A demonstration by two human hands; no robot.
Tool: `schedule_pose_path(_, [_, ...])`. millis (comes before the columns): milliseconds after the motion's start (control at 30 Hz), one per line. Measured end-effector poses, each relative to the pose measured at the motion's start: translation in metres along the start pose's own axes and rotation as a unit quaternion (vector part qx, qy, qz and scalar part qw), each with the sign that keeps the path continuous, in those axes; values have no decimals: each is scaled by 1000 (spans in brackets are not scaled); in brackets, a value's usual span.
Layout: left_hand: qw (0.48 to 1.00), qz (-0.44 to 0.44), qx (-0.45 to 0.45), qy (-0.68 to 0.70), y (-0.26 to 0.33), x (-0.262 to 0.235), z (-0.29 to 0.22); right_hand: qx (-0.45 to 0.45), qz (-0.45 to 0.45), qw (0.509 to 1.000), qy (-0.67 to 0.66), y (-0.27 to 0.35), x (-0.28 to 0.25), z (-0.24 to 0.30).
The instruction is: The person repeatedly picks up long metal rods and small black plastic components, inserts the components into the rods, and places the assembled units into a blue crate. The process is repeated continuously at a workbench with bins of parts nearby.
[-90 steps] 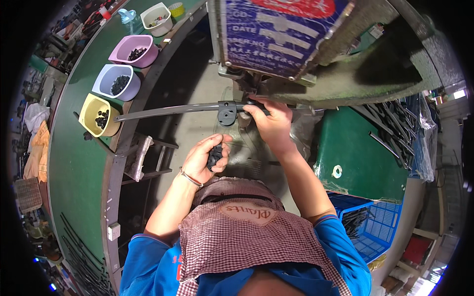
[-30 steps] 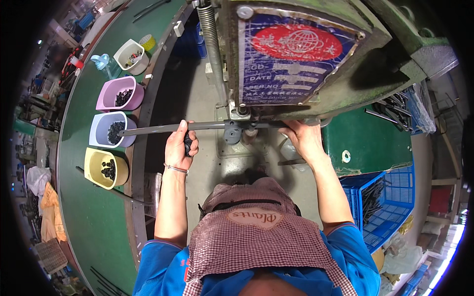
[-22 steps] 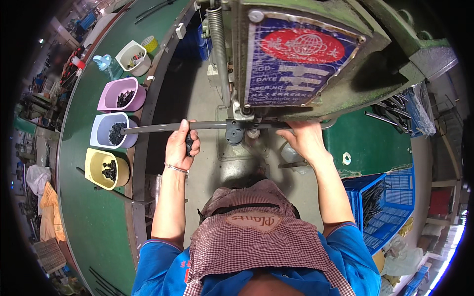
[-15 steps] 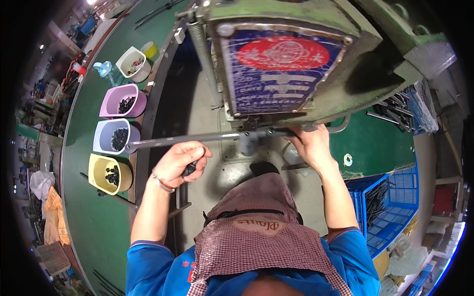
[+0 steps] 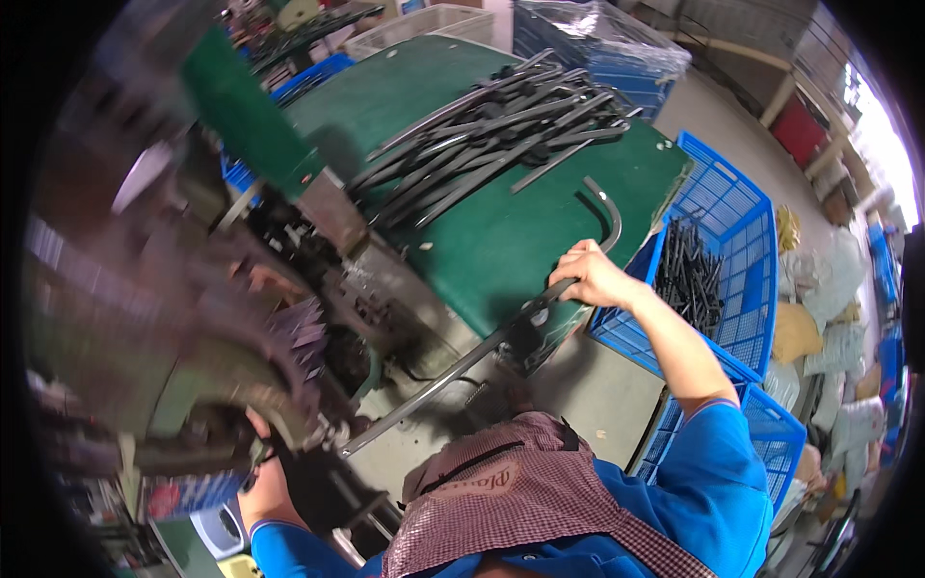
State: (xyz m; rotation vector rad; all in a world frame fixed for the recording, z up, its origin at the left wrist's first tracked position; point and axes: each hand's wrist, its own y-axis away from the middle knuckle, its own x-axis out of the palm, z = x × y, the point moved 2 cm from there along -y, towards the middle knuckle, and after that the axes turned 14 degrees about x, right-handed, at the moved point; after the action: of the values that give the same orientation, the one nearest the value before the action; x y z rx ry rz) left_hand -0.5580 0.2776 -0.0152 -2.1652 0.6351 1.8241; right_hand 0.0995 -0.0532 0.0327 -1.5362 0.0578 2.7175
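Nearest to us, we are seeing a checked red-and-white apron (image 5: pixel 520 511) over blue sleeves at the lower edge. Our left hand (image 5: pixel 258 486) is sitting low at the left, beside the blurred grey-green metal press machine (image 5: pixel 193 347); it is smeared by motion and partly hidden, so we cannot tell whether its fingers are spread or closed, nor what it is touching.

Our right hand (image 5: pixel 590 276) is reaching out to the right with the fingers curled tight around a long dark grey metal rod with a curved end (image 5: pixel 501 332). The rod is running slantwise from beside the machine at lower left, through our grip, and then bending up and over in a hook above the green-topped work table (image 5: pixel 482 241), near its right edge.

Just beyond that hand, a blue plastic lattice crate (image 5: pixel 727 207) is standing against the table's side, holding a bundle of short dark metal pieces (image 5: pixel 689 279). A second blue crate (image 5: pixel 771 443) is lying lower, under our right forearm.

Farther back on the table, a loose heap of long dark metal strips (image 5: pixel 501 130) is lying fanned out, well apart from the hand. Behind it, a wrapped blue crate (image 5: pixel 597 39) is standing at the far edge
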Motion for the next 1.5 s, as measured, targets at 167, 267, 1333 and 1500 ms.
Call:
schedule_pose_path(167, [986,42,81,-138,-31,10,-11,43,13,998,49,-23,-66,-115])
schedule_pose_path(267, [989,7,100,-110,-36,17,-40,62,23,997,45,-45,-101,-167])
schedule_pose_path(1333, [902,-300,-125,283,41,15,-76,141,5,899,416,-488,-157,-176])
schedule_pose_path(1500, [863,-355,-145,329,40,19,-74,110,10,956,271,-456,-169,-174])
